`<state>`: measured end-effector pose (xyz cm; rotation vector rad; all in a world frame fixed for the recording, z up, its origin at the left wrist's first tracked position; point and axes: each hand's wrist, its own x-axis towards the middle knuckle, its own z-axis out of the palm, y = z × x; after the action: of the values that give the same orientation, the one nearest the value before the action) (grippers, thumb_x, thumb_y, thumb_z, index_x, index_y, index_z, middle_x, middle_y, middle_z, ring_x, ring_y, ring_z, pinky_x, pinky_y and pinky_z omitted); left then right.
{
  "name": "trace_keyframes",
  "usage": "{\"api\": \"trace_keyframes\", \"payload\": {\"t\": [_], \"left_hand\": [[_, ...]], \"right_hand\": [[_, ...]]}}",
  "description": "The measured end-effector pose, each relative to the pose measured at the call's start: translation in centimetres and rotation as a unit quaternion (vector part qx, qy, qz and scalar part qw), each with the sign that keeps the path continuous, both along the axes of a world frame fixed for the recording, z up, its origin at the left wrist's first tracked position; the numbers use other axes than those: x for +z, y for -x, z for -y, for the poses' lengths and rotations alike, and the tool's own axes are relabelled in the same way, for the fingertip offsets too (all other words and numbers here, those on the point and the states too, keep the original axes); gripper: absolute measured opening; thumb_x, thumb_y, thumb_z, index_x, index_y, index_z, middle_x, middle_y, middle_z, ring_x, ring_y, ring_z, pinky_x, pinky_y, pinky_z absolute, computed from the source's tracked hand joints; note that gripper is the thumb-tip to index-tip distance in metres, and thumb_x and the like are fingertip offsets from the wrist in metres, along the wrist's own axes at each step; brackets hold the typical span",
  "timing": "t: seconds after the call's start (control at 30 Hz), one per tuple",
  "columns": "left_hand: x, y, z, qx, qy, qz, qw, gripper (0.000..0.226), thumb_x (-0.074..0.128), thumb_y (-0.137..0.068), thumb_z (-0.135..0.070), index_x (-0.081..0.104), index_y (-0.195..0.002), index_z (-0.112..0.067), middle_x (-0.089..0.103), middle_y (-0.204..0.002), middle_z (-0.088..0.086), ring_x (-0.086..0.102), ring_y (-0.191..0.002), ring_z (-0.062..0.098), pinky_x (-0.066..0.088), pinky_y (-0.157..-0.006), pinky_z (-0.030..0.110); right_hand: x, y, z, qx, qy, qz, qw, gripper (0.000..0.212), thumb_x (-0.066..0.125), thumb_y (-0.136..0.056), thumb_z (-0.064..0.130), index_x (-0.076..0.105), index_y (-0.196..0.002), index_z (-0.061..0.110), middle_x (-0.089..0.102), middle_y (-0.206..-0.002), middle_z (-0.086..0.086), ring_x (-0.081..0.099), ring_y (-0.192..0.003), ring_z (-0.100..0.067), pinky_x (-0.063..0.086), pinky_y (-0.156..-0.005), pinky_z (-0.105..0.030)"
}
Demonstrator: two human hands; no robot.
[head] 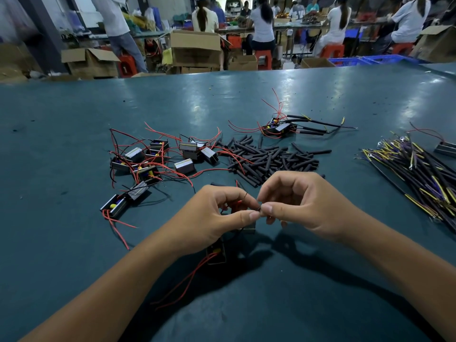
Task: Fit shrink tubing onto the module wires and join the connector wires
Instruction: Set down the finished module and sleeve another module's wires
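Thin wire ends [257, 209] are pinched between thumb and forefinger of both hands, just above the dark green table [74, 119]. The left hand [217, 215] is curled tightly, its thumb tip pressed against the forefinger on the wire; the right hand [298, 206] is curled likewise, thumb and forefinger closed on the same spot, so that the fingertips of the two hands nearly touch. The remaining fingers of both hands are folded inward. Directly beneath the left hand a small black module [217, 250] is seen, partly hidden, with red wires [182, 282] trailing from it toward the near edge.

Beyond the hands a heap of short black shrink tubing pieces [269, 159] is spread on the table. To its left a cluster of further modules [153, 159] with red and black leads is laid. One module already fitted with tubing [281, 128] is set farther back. A bundle of black-and-yellow connector wires [417, 169] is laid at the right.
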<state>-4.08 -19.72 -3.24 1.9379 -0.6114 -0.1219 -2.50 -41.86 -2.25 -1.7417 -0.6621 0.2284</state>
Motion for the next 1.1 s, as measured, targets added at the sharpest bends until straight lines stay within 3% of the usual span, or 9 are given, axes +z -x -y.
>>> {"api": "trace_keyframes", "payload": {"t": [0.1,0.23,0.3,0.4,0.47,0.57,0.67,0.9,1.1], "left_hand": [[-0.1,-0.1,-0.1,-0.006,0.028,-0.041,0.999,0.020,0.068,-0.089,-0.036,0.075,-0.093,-0.017,0.061,-0.073,0.001,0.047,-0.069,0.016,0.039,-0.066,0.031],[-0.3,-0.3,0.0,-0.014,0.008,-0.037,0.999,0.009,0.067,-0.092,-0.027,0.071,-0.087,-0.020,0.058,-0.068,-0.013,0.045,-0.065,0.010,0.038,-0.062,0.018],[-0.5,-0.3,0.0,-0.012,0.000,-0.029,1.000,0.009,0.067,-0.094,-0.024,0.069,-0.086,-0.022,0.056,-0.068,-0.013,0.044,-0.064,0.011,0.037,-0.060,0.020],[-0.5,-0.3,-0.1,-0.007,-0.007,-0.015,1.000,0.009,0.067,-0.094,-0.025,0.068,-0.086,-0.022,0.055,-0.070,-0.011,0.043,-0.065,0.015,0.037,-0.061,0.026],[-0.5,-0.3,0.0,-0.006,-0.001,-0.015,1.000,0.010,0.066,-0.094,-0.025,0.067,-0.085,-0.022,0.055,-0.072,-0.008,0.044,-0.066,0.015,0.038,-0.062,0.026],[-0.5,-0.3,0.0,-0.004,-0.003,-0.013,1.000,0.008,0.066,-0.093,-0.028,0.066,-0.086,-0.024,0.054,-0.072,-0.008,0.044,-0.067,0.014,0.038,-0.062,0.025],[-0.6,-0.3,0.1,-0.009,-0.012,-0.005,1.000,0.009,0.066,-0.095,-0.023,0.066,-0.086,-0.022,0.055,-0.071,-0.010,0.045,-0.065,0.013,0.039,-0.062,0.023],[-0.3,-0.3,0.1,-0.012,-0.013,-0.007,1.000,0.010,0.065,-0.095,-0.023,0.067,-0.087,-0.018,0.054,-0.071,-0.009,0.044,-0.065,0.015,0.038,-0.061,0.025],[-0.3,-0.3,0.2,-0.017,-0.009,-0.015,1.000,0.010,0.064,-0.095,-0.023,0.067,-0.087,-0.019,0.054,-0.071,-0.013,0.044,-0.066,0.007,0.038,-0.063,0.017]], "right_hand": [[0.1,0.0,0.2,0.000,0.004,0.003,1.000,0.015,0.075,-0.083,0.011,0.066,-0.096,0.010,0.074,-0.081,-0.007,0.071,-0.071,-0.016,0.050,-0.059,-0.017],[0.3,-0.1,0.5,0.009,0.025,0.005,1.000,0.016,0.075,-0.086,0.008,0.066,-0.096,0.016,0.075,-0.082,-0.005,0.072,-0.074,-0.015,0.050,-0.059,-0.018],[0.4,-0.1,0.5,0.015,0.035,-0.012,0.999,0.017,0.075,-0.087,0.010,0.065,-0.098,0.018,0.075,-0.083,-0.006,0.073,-0.075,-0.018,0.051,-0.059,-0.020],[0.5,-0.3,0.6,0.020,0.050,-0.065,0.996,0.018,0.074,-0.086,0.012,0.063,-0.101,0.011,0.075,-0.082,-0.011,0.073,-0.071,-0.023,0.052,-0.055,-0.025],[0.5,-0.3,0.6,0.010,0.037,-0.125,0.991,0.014,0.075,-0.086,0.015,0.065,-0.092,0.007,0.074,-0.078,-0.014,0.071,-0.065,-0.025,0.051,-0.050,-0.025],[0.4,0.0,0.3,0.012,0.000,-0.224,0.975,0.024,0.070,-0.081,0.034,0.069,-0.078,0.011,0.070,-0.073,-0.016,0.066,-0.057,-0.022,0.048,-0.045,-0.023],[0.1,0.1,0.1,0.025,-0.021,-0.264,0.964,0.021,0.074,-0.079,0.034,0.070,-0.072,0.015,0.068,-0.070,-0.012,0.065,-0.053,-0.017,0.047,-0.042,-0.020],[-0.5,0.0,0.0,0.035,-0.015,-0.215,0.976,0.007,0.072,-0.085,0.024,0.071,-0.080,0.020,0.071,-0.078,-0.012,0.070,-0.067,-0.023,0.051,-0.048,-0.025],[-0.7,-0.5,0.3,0.043,-0.020,-0.193,0.980,0.002,0.071,-0.086,0.017,0.070,-0.085,0.016,0.068,-0.078,-0.008,0.070,-0.072,-0.023,0.051,-0.050,-0.027]]}}
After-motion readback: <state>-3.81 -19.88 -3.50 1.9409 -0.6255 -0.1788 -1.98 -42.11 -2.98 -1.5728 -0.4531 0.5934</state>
